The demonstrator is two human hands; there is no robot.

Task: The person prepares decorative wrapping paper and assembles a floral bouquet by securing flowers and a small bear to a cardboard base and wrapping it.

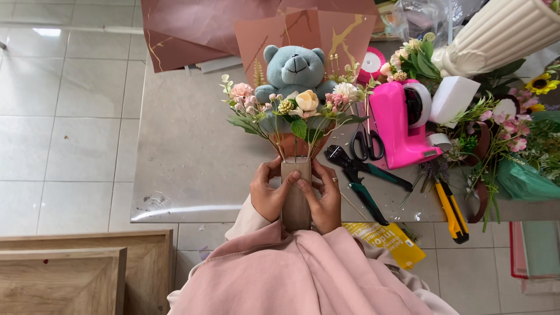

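while both hands clasp its brown wrapped handle, bouquet with blue teddy bear inside

I see bare grey tabletop open to my left; rightward, black-handled scissors, green-handled pliers and a pink tape dispenser crowd the way.

A flat yellow packet with dark print and a white patch lies tilted at the near edge of the grey tabletop, partly overhanging it, just right of the person's arms.
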